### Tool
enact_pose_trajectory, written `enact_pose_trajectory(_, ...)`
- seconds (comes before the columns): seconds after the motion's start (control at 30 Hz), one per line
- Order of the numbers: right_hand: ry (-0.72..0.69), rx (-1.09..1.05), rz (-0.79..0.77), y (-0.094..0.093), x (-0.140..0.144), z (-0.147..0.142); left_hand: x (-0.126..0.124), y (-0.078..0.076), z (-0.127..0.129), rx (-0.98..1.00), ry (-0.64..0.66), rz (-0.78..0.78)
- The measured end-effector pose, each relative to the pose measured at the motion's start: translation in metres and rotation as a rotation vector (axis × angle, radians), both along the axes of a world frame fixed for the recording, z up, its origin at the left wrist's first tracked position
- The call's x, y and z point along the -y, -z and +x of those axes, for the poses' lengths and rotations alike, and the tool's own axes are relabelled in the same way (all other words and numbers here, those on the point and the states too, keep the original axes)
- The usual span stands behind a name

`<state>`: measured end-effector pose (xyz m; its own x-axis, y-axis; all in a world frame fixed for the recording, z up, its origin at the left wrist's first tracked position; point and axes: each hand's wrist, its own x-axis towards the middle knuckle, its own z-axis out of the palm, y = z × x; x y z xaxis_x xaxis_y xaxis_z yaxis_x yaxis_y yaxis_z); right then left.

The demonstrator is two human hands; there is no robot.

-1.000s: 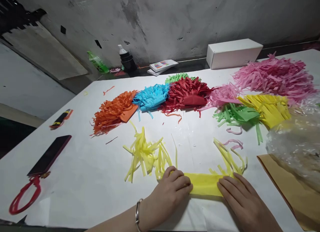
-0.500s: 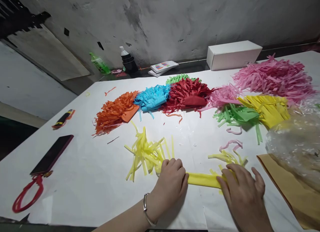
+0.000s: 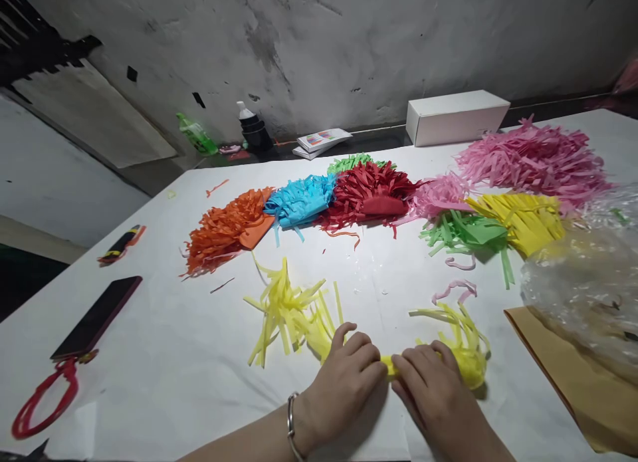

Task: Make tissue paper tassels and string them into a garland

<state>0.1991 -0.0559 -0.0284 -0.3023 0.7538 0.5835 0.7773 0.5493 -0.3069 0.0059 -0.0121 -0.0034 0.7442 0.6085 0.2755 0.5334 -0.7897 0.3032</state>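
A yellow paper tassel point(image 3: 471, 365) lies across the front of the white-covered table, its cut strips fanning out at both ends. My left hand point(image 3: 351, 369), with a silver bangle at the wrist, is closed over the band in its middle. My right hand point(image 3: 431, 382) grips the same band close beside the left, fingers curled over it. Only a short piece of the yellow band point(image 3: 387, 365) shows between the hands. Loose yellow strips point(image 3: 284, 309) spread out to the left of my left hand. My fingertips and the covered part of the band are hidden.
Behind lies a row of fringed paper bundles: orange point(image 3: 224, 232), blue point(image 3: 302, 199), dark red point(image 3: 373, 193), green point(image 3: 466, 229), yellow point(image 3: 523, 219) and pink point(image 3: 533, 159). A phone point(image 3: 100, 316) is at left; clear plastic point(image 3: 578, 282) and a brown envelope point(image 3: 563, 382) are at right. A white box point(image 3: 456, 119) stands behind.
My right hand has moved left along the yellow band, close to my left hand. The tassel's right end now shows beyond it. The view has shifted slightly.
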Motion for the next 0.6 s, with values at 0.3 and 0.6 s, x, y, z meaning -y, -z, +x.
enact_pose_trajectory(0.3,-0.015,-0.034,-0.124,0.008,0.009,0.042,-0.001,0.002,-0.010,0.059,-0.072,-0.198)
enact_pose_trajectory(0.6,0.295,0.142,-0.151,0.004,0.009,0.041,-0.003,-0.010,0.007,-0.270,-0.276,-0.145)
